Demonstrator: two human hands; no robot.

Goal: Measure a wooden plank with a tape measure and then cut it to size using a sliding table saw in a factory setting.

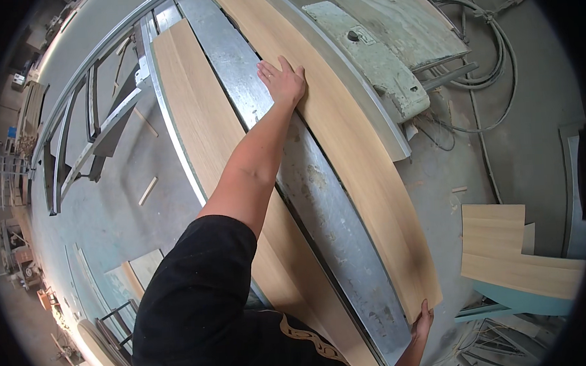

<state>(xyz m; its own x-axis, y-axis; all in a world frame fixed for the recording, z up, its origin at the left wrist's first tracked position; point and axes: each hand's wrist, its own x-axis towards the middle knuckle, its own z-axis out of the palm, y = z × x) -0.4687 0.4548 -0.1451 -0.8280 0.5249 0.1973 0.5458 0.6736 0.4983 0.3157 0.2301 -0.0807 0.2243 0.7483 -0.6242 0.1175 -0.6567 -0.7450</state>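
A long wood-grain board (364, 173) lies along the right side of a metal machine table (326, 194). My left hand (283, 84) rests flat on the board's left edge, fingers spread, their tips reaching toward the metal. At the board's near end, my right hand (422, 322) grips the corner, with the thumb side showing and the other fingers partly hidden. A second wood-grain board (201, 102) lies along the left side of the table, partly covered by my left arm and body. Between the two boards runs a bare strip of worn metal.
Beyond the right board sits a pale green machine housing (372, 58) with a black knob. Coiled cable (507, 62) hangs at the far right. Cut wood-grain panels (495, 239) lie at the right. A metal support frame (101, 136) extends left, with wood offcuts (148, 190) on the floor.
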